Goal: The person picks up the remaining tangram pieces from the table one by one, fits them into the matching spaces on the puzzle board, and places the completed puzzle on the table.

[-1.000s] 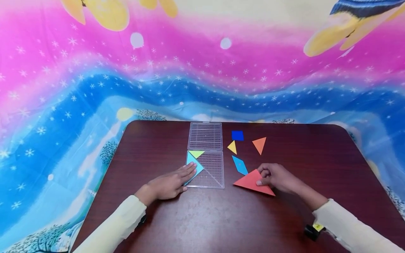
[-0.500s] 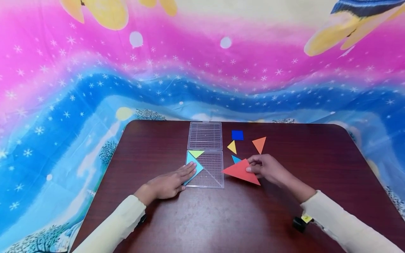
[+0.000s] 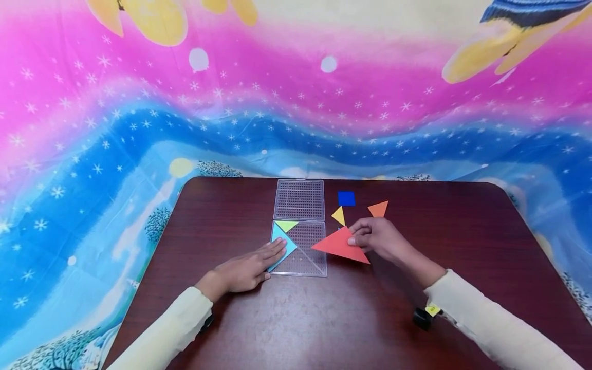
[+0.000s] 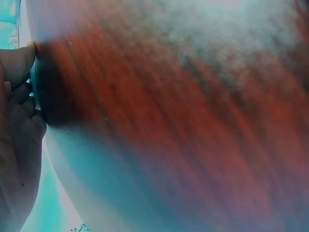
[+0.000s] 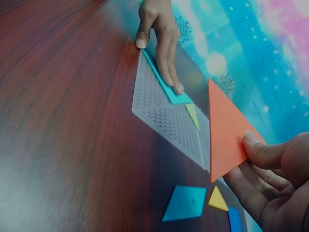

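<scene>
Red triangle pinched in the right hand's grip, its tip over the near panel's right edge.
The left hand rests straight-fingered on the cyan triangle along that panel's left edge, beside the green triangle. The far panel nears the bench's far edge. Rightward lie the blue square, yellow triangle, orange triangle and blue parallelogram; wood stretches toward both side edges.

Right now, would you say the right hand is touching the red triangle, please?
Touching: the right wrist view shows the right hand pinching the red triangle, thumb against its face.
</scene>
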Demonstrator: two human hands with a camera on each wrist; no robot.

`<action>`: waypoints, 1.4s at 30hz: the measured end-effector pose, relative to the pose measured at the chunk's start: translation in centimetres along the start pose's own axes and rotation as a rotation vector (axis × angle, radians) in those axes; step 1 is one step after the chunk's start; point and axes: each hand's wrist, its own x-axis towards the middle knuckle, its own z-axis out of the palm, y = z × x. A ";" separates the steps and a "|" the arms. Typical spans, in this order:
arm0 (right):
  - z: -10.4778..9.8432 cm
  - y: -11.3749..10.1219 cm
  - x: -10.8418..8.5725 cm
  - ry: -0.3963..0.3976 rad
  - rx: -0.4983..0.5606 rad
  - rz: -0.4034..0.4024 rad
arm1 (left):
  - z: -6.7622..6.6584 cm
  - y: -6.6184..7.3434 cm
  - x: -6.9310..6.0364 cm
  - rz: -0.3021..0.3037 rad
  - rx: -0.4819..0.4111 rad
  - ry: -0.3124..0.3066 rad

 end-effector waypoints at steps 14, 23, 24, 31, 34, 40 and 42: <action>1.8 -2.1 1.3 -0.046 0.002 -0.077 | 0.0 0.1 0.0 -0.009 -0.003 0.006; 2.8 -3.1 1.7 -0.025 -0.049 -0.079 | -0.1 0.1 0.1 -0.021 -0.005 -0.007; 2.9 -3.2 1.8 -0.028 -0.052 -0.086 | -0.2 0.2 0.1 -0.023 -0.006 -0.008; 3.5 -3.8 2.1 -0.046 -0.057 -0.082 | -0.3 0.3 0.2 -0.036 -0.011 -0.013; 3.8 -4.0 2.4 -0.050 -0.076 -0.081 | -0.3 0.3 0.2 -0.041 -0.011 -0.013; 4.5 -4.4 2.8 -0.078 -0.087 -0.094 | -0.2 0.2 0.2 -0.055 -0.031 -0.006; 4.8 -4.4 2.9 -0.089 -0.093 -0.102 | -0.1 0.1 0.2 -0.069 -0.042 -0.012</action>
